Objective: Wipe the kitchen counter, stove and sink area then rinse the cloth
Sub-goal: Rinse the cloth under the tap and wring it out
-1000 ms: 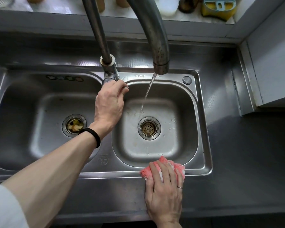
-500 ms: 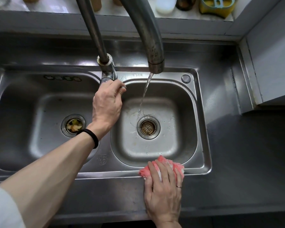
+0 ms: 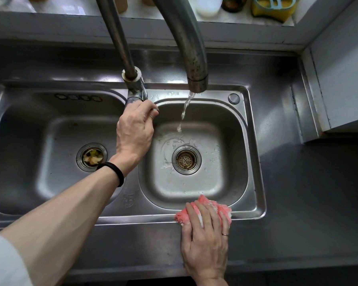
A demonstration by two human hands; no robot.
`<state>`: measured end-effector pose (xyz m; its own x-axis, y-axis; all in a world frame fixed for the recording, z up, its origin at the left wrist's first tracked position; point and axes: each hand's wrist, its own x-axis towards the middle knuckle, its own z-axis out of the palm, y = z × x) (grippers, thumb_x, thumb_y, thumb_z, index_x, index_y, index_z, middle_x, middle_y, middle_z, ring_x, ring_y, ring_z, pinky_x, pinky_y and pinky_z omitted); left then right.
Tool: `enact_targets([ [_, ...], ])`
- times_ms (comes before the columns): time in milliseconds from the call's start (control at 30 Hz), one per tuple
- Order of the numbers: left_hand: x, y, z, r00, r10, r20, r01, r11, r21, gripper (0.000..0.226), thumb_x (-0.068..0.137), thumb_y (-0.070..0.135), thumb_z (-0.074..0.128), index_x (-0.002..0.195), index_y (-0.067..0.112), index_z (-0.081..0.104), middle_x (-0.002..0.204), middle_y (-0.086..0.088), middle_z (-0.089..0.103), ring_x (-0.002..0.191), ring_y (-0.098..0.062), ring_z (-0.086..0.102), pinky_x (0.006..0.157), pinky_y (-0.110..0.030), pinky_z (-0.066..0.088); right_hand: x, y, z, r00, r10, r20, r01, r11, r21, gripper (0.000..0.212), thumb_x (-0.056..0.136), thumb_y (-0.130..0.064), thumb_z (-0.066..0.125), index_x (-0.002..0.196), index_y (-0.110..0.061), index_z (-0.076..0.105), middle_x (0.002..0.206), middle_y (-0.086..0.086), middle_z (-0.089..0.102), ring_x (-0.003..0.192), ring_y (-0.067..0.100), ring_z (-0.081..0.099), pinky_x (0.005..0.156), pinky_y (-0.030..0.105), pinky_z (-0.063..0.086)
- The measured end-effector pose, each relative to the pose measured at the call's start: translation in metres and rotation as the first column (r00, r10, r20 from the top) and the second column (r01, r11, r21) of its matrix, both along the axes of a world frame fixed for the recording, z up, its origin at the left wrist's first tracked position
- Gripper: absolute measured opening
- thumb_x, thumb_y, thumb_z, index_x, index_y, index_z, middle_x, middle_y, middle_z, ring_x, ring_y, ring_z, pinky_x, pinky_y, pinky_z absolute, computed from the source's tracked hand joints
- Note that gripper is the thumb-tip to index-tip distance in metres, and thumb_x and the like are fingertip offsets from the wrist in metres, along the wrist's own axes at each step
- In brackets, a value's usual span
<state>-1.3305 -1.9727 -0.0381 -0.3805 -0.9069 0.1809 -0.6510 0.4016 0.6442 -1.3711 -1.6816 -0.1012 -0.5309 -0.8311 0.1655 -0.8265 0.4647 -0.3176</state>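
Observation:
A steel double sink (image 3: 254, 153) fills the view. My left hand (image 3: 135, 131) is closed around the tap handle (image 3: 135, 92) at the divider between the basins. From the curved spout (image 3: 189, 44) a thin stream of water (image 3: 184, 111) falls into the right basin, near its drain (image 3: 186, 159). My right hand (image 3: 205, 240) lies flat on a pink cloth (image 3: 224, 211), pressing it onto the sink's front rim beside the right basin. The fingers cover most of the cloth.
The left basin's drain (image 3: 92, 156) holds food scraps. Dark counter (image 3: 314, 203) runs to the right, ending at a grey cabinet side (image 3: 343, 69). A ledge behind the tap carries a yellow sponge holder (image 3: 274, 6) and a white container (image 3: 208, 6).
Both hands stay in place, one on the tap handle, one on the cloth. The water stream looks thinner and broken compared with a second ago.

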Motion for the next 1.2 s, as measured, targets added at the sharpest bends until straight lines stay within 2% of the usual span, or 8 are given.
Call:
enact_targets([
  [333, 0.0, 0.001, 0.001, 1.0, 0.013, 0.023, -0.014, 1.0, 0.028, 0.018, 0.105, 0.022, 0.056, 0.102, 0.011, 0.069, 0.098, -0.007, 0.066, 0.098, -0.026, 0.059, 0.079, -0.032, 0.041, -0.003, -0.001, 0.006, 0.995, 0.011, 0.102, -0.009, 1.0, -0.026, 0.035, 0.095, -0.032, 0.055, 0.119, -0.023, 0.079, 0.133, -0.001, 0.071, 0.129, 0.025, 0.065, 0.113, 0.053, 0.041],
  [467, 0.002, -0.003, 0.014, 1.0, -0.03, -0.002, 0.03, 0.993, 0.114, 0.015, 0.103, 0.021, 0.058, 0.106, 0.015, 0.072, 0.105, -0.002, 0.071, 0.103, -0.022, 0.063, 0.091, -0.037, 0.049, -0.01, -0.005, 0.024, 0.941, -0.035, 0.338, 0.075, 0.991, -0.106, 0.022, 0.091, -0.026, 0.065, 0.103, -0.028, 0.083, 0.123, -0.011, 0.075, 0.122, 0.017, 0.067, 0.113, 0.055, 0.04],
  [567, 0.005, 0.001, 0.024, 0.993, -0.028, -0.11, 0.04, 0.993, 0.108, 0.022, 0.099, 0.01, 0.058, 0.114, 0.014, 0.073, 0.115, -0.001, 0.071, 0.105, -0.015, 0.066, 0.098, -0.037, 0.053, -0.018, -0.022, 0.038, 0.794, -0.109, 0.598, 0.193, 0.978, -0.078, 0.019, 0.087, -0.016, 0.077, 0.092, -0.032, 0.086, 0.108, -0.02, 0.078, 0.113, 0.01, 0.071, 0.11, 0.053, 0.044],
  [700, 0.013, 0.028, 0.027, 0.96, 0.057, -0.276, -0.073, 0.996, -0.047, 0.03, 0.089, -0.005, 0.051, 0.103, 0.008, 0.074, 0.111, -0.003, 0.068, 0.107, -0.016, 0.065, 0.092, -0.031, 0.054, -0.041, -0.069, 0.046, 0.427, -0.169, 0.888, 0.304, 0.952, 0.035, 0.011, 0.09, -0.022, 0.082, 0.098, -0.028, 0.086, 0.104, -0.029, 0.076, 0.097, -0.009, 0.071, 0.085, 0.015, 0.056],
  [833, 0.024, 0.054, 0.01, 0.949, 0.054, -0.31, -0.055, 0.998, 0.005, 0.033, 0.087, -0.015, 0.051, 0.094, 0.007, 0.075, 0.107, -0.002, 0.068, 0.108, -0.009, 0.066, 0.091, -0.02, 0.049, -0.063, -0.123, 0.042, 0.483, -0.157, 0.861, 0.325, 0.946, -0.01, 0.009, 0.086, -0.016, 0.085, 0.092, -0.021, 0.085, 0.097, -0.003, 0.081, 0.095, 0.01, 0.077, 0.094, 0.043, 0.061],
  [1000, 0.035, 0.065, -0.011, 0.958, 0.089, -0.271, -0.051, 0.989, 0.142, 0.039, 0.085, -0.021, 0.05, 0.089, 0.008, 0.077, 0.105, -0.002, 0.069, 0.105, -0.009, 0.067, 0.09, -0.019, 0.048, -0.077, -0.166, 0.048, 0.489, -0.152, 0.859, 0.321, 0.947, -0.016, 0.013, 0.079, -0.026, 0.091, 0.088, -0.018, 0.086, 0.079, -0.005, 0.081, 0.08, 0.016, 0.079, 0.087, 0.049, 0.063],
  [1100, 0.039, 0.066, -0.012, 0.966, 0.094, -0.241, -0.048, 0.98, 0.192, 0.043, 0.083, -0.021, 0.049, 0.088, 0.011, 0.077, 0.104, 0.003, 0.07, 0.103, -0.006, 0.066, 0.084, -0.015, 0.045, -0.087, -0.179, 0.058, 0.52, -0.152, 0.841, 0.301, 0.953, -0.014, 0.018, 0.073, -0.031, 0.095, 0.083, -0.019, 0.086, 0.074, -0.002, 0.08, 0.077, 0.018, 0.079, 0.077, 0.039, 0.064],
  [1200, 0.041, 0.066, -0.013, 0.969, 0.091, -0.229, -0.039, 0.975, 0.221, 0.044, 0.082, -0.021, 0.049, 0.087, 0.013, 0.077, 0.103, 0.005, 0.07, 0.101, -0.005, 0.066, 0.079, -0.012, 0.044, -0.097, -0.186, 0.069, 0.571, -0.198, 0.796, 0.282, 0.959, 0.036, 0.026, 0.067, -0.045, 0.097, 0.073, -0.024, 0.084, 0.067, -0.007, 0.077, 0.067, 0.006, 0.075, 0.063, 0.02, 0.058],
])
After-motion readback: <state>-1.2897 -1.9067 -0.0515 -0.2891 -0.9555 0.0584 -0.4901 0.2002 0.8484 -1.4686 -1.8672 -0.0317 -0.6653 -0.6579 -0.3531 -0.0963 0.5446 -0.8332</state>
